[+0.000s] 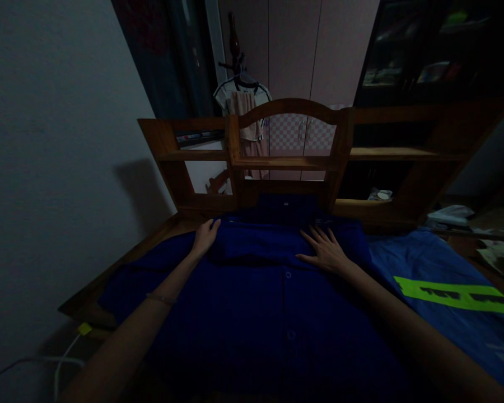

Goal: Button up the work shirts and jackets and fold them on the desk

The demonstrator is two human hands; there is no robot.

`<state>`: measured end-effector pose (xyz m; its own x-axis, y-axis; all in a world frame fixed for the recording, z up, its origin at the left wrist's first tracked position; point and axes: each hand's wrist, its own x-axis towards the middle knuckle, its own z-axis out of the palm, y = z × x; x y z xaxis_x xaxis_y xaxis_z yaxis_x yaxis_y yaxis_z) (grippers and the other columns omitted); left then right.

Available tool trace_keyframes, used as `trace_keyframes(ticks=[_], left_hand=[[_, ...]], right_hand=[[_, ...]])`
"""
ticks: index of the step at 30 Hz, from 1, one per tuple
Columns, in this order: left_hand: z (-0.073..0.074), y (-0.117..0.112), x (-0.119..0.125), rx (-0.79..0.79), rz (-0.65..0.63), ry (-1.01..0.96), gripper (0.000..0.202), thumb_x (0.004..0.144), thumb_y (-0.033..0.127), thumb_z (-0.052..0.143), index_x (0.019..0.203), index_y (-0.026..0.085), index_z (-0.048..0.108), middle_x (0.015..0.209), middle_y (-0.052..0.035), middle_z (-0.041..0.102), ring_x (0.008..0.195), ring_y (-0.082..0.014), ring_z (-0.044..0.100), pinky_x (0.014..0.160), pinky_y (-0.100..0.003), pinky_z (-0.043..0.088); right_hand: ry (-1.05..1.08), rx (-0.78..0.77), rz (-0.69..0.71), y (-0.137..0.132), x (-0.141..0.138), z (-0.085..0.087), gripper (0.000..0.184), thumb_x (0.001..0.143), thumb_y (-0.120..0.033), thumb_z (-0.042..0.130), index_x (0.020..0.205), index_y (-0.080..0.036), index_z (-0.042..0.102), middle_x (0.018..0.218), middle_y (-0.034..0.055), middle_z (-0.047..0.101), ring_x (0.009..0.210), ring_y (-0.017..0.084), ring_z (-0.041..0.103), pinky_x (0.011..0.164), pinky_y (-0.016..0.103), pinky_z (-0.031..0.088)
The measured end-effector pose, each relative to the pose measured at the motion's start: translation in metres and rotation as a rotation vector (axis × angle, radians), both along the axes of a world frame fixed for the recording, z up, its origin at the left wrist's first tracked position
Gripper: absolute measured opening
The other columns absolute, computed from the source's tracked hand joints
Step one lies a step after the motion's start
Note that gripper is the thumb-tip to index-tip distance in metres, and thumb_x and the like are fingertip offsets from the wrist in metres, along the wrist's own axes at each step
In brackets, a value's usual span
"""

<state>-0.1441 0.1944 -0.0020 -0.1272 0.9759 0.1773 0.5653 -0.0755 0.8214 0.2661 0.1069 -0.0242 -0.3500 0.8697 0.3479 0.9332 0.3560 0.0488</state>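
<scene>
A dark blue button-up shirt (273,291) lies spread out, front side up, on a wooden surface (121,263) in a dim room. My left hand (205,235) rests on the shirt's left shoulder area near the collar, fingers curled over the fabric edge. My right hand (325,249) lies flat on the right chest of the shirt, fingers stretched out and spread. The collar (285,204) sits against the wooden shelf unit behind.
A wooden shelf unit with an arched top (292,109) stands right behind the shirt. A lighter blue cloth with a neon green strip (453,294) lies to the right. Pale wall on the left; a white cable (63,364) at the lower left. Clothes hang on a rack (243,95).
</scene>
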Motion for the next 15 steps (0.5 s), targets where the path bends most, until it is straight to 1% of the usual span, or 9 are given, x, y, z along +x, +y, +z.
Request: trace_keyframes(ticks=[1,3,6,8,9,11,12,15], left_hand=[[0.004,0.003,0.001,0.049,0.029,0.046,0.048,0.084,0.057,0.042,0.103,0.016,0.058,0.116,-0.0159,0.06,0.114,-0.0316,0.051,0.095,-0.039,0.036],[0.009,0.009,0.003,0.12,0.072,0.138,0.044,0.089,0.052,0.036,0.105,0.016,0.056,0.118,-0.0176,0.058,0.117,-0.0325,0.049,0.097,-0.04,0.033],[0.009,0.013,0.006,0.132,0.104,0.231,0.038,0.089,0.047,0.038,0.096,0.015,0.057,0.106,-0.0202,0.063,0.107,-0.0346,0.055,0.092,-0.041,0.036],[0.007,0.012,0.001,0.119,0.13,0.265,0.036,0.086,0.048,0.042,0.09,0.015,0.057,0.095,-0.0195,0.065,0.098,-0.035,0.059,0.086,-0.041,0.039],[0.007,0.01,-0.006,0.111,0.144,0.276,0.037,0.085,0.05,0.044,0.088,0.016,0.057,0.09,-0.0182,0.066,0.093,-0.0343,0.061,0.084,-0.041,0.04],[0.008,0.007,-0.026,0.08,0.145,0.276,0.04,0.081,0.055,0.049,0.088,0.017,0.057,0.082,-0.0147,0.067,0.085,-0.0311,0.063,0.078,-0.039,0.044],[0.01,0.005,-0.039,0.047,0.119,0.257,0.042,0.077,0.057,0.053,0.088,0.017,0.058,0.082,-0.013,0.067,0.081,-0.0291,0.064,0.074,-0.037,0.045],[0.02,-0.001,-0.083,-0.11,-0.054,0.149,0.054,0.059,0.059,0.069,0.093,0.017,0.06,0.09,-0.0103,0.068,0.079,-0.0241,0.065,0.068,-0.03,0.048]], right_hand=[[0.005,0.015,0.022,-0.004,-0.007,0.006,0.089,0.075,-0.078,0.038,0.146,-0.026,0.024,0.152,0.0116,0.018,0.138,0.034,0.017,0.109,0.057,0.007],[0.014,0.034,0.11,-0.011,-0.028,0.018,0.091,0.073,-0.079,0.038,0.146,-0.027,0.022,0.154,0.0098,0.012,0.139,0.035,0.011,0.109,0.057,0.003],[0.042,-0.003,0.253,-0.014,-0.074,0.03,0.082,0.078,-0.077,0.032,0.146,-0.032,0.022,0.155,0.0059,0.008,0.14,0.033,0.007,0.109,0.056,-0.001],[0.088,-0.074,0.281,-0.009,-0.108,0.032,0.079,0.08,-0.076,0.027,0.146,-0.032,0.022,0.155,0.0058,0.009,0.14,0.033,0.008,0.108,0.058,-0.003],[0.112,-0.118,0.28,-0.005,-0.125,0.031,0.079,0.081,-0.076,0.025,0.146,-0.032,0.021,0.155,0.0062,0.009,0.14,0.033,0.008,0.108,0.059,-0.003],[0.154,-0.203,0.273,0.005,-0.157,0.027,0.08,0.081,-0.077,0.023,0.146,-0.031,0.02,0.155,0.0072,0.008,0.14,0.033,0.008,0.107,0.059,-0.002],[0.168,-0.226,0.27,0.01,-0.172,0.023,0.081,0.08,-0.077,0.023,0.146,-0.031,0.02,0.155,0.0074,0.008,0.14,0.033,0.008,0.107,0.059,-0.002],[0.179,-0.195,0.284,0.02,-0.217,0.011,0.081,0.079,-0.077,0.027,0.145,-0.031,0.023,0.155,0.0064,0.008,0.14,0.033,0.006,0.107,0.059,-0.004]])
